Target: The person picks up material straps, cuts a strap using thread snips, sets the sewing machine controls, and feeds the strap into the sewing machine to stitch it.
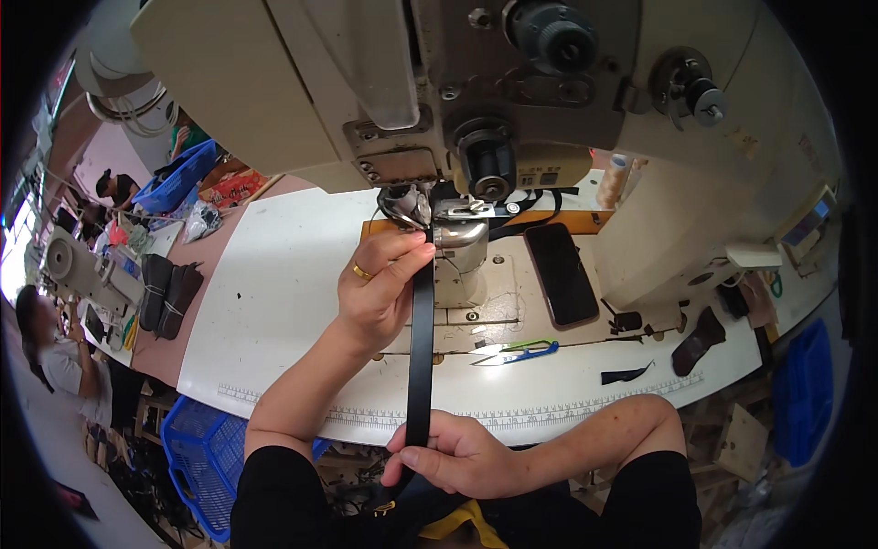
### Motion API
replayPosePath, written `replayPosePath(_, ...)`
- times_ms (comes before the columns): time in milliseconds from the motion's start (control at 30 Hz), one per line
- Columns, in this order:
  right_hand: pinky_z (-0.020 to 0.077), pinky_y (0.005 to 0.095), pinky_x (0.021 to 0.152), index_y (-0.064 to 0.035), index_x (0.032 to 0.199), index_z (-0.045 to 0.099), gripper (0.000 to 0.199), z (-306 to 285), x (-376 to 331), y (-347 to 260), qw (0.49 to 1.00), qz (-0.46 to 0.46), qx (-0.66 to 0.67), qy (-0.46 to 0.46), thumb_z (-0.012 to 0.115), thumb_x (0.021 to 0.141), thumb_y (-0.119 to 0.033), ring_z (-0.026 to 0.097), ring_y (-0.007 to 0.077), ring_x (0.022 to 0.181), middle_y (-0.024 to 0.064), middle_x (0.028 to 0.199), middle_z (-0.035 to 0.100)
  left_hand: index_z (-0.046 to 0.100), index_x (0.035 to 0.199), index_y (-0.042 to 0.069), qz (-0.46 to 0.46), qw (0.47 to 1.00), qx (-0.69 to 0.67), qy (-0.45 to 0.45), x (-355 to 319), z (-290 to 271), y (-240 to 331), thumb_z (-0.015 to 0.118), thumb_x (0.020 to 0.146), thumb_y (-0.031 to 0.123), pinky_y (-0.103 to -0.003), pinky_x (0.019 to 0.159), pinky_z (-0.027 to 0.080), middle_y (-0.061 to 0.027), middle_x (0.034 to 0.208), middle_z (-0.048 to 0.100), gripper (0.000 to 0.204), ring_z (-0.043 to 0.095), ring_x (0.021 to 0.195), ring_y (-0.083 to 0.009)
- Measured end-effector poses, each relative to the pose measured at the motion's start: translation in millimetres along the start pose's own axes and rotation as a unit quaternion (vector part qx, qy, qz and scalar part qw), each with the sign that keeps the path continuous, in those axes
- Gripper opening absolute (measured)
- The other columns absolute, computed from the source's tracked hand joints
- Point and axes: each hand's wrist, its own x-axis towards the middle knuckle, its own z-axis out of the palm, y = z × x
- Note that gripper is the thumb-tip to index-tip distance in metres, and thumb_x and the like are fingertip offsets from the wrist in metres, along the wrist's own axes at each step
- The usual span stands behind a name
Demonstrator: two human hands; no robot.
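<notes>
A long black strap (422,352) runs from the presser foot area of a post-bed sewing machine (384,137) down toward my body. Close to the needle, my left hand (377,279) pinches the strap's upper part between thumb and fingers; a gold ring is on one finger. Lower down, at the table's front edge, my right hand (462,455) is closed around the strap, thumb on top. Between the two hands the strap looks straight and taut. Its upper end goes in under the machine head, where the metal parts hide it.
On the white table (274,302) lie a dark phone (561,276), blue-green thread snips (515,352), black scraps (626,375) and a dark brown piece (699,341). A thread cone (611,181) stands behind. Blue baskets (206,457) flank the table. People work at the left.
</notes>
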Motion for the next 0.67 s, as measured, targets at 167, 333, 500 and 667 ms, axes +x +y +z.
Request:
replayPosePath(167,0.046,0.025,0.079,0.0006,0.108,0.044,0.02,0.8,1.1,-1.0,1.0,0.007,0.011,-0.004,0.045,0.094,-0.014,0.058,0.0125,0.09,0.01,0.094,0.06,0.063,0.095,0.0,-0.01,1.0,0.003,0.007,-0.7,-0.5,1.2,0.065,0.066,-0.011,-0.028,0.068,0.051,-0.0117,0.096,0.059,0.031,0.061,0.08,-0.0234)
replayPosePath(333,0.0455,0.0246,0.08,0.0001,0.108,0.044,0.02,-0.7,1.7,1.0,1.0,0.008,0.017,-0.003,0.045,0.094,-0.015,0.057,0.0117,0.09,0.0099,0.096,0.061,0.064,0.095,0.002,-0.013,1.0,-0.003,0.013,-1.4,0.5,0.1,0.065,0.063,-0.01,-0.031,0.069,0.05,-0.0098,0.095,0.059,0.034,0.06,0.08,-0.0254)
replayPosePath(500,0.0447,0.022,0.076,-0.0002,0.108,0.044,0.021,-1.9,1.4,3.5,1.0,0.013,0.008,0.0,0.045,0.095,-0.016,0.056,0.0092,0.088,0.0091,0.097,0.061,0.064,0.095,0.002,-0.015,1.0,0.0,0.005,-1.0,-0.8,0.4,0.063,0.063,-0.011,-0.032,0.07,0.05,-0.0097,0.095,0.059,0.035,0.06,0.081,-0.026)
replayPosePath(667,0.044,0.0201,0.072,-0.0009,0.108,0.045,0.021,-4.4,1.4,4.4,0.999,0.034,0.004,-0.002,0.046,0.094,-0.017,0.056,0.0078,0.086,0.0087,0.098,0.061,0.064,0.096,0.002,-0.021,1.0,-0.009,0.004,-2.2,-0.4,0.3,0.063,0.062,-0.012,-0.032,0.073,0.051,-0.0098,0.096,0.059,0.036,0.06,0.084,-0.0265)
